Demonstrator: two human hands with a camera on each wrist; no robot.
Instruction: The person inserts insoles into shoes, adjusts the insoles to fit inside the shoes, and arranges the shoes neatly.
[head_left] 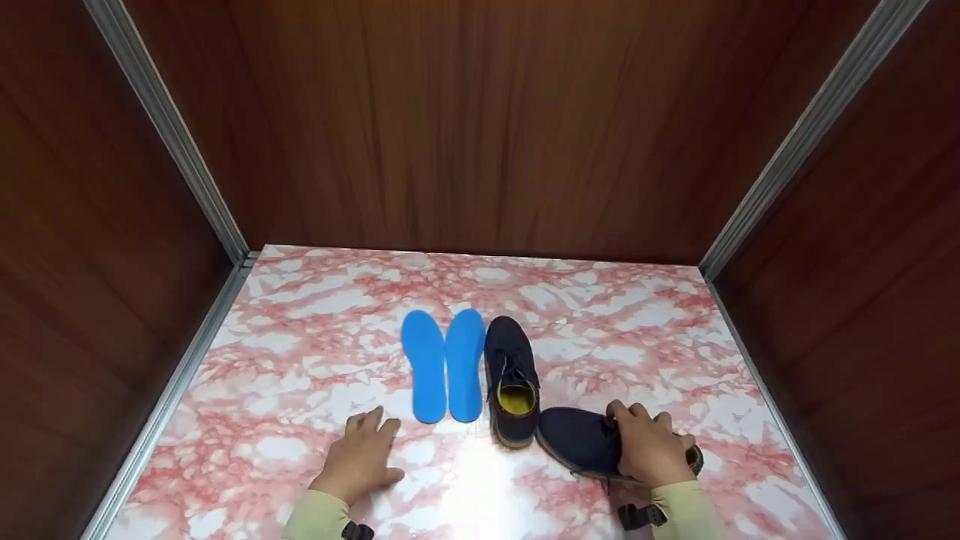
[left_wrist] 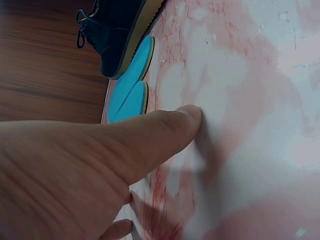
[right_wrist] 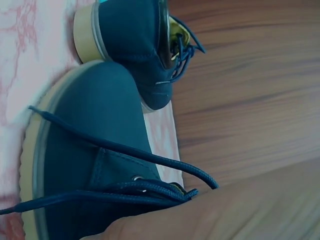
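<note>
Brown wood-grain walls (head_left: 480,127) enclose the red-and-white marbled surface (head_left: 270,375) before us, where two blue insoles (head_left: 427,371) lie side by side, just left of a dark laced shoe (head_left: 510,341). Our left hand (head_left: 360,456) is near the insoles, fingers spread and holding nothing, while our right hand (head_left: 654,448) grips the second shoe (head_left: 579,439), lying crosswise, toe beside the first one's heel.

Beyond the right grip (head_left: 651,450), brown wood-grain walls (head_left: 480,127) are meeting at grey metal strips (head_left: 170,127), while left of it the red-and-white marbled bench (head_left: 300,375) is catching bright glare (head_left: 474,499).
</note>
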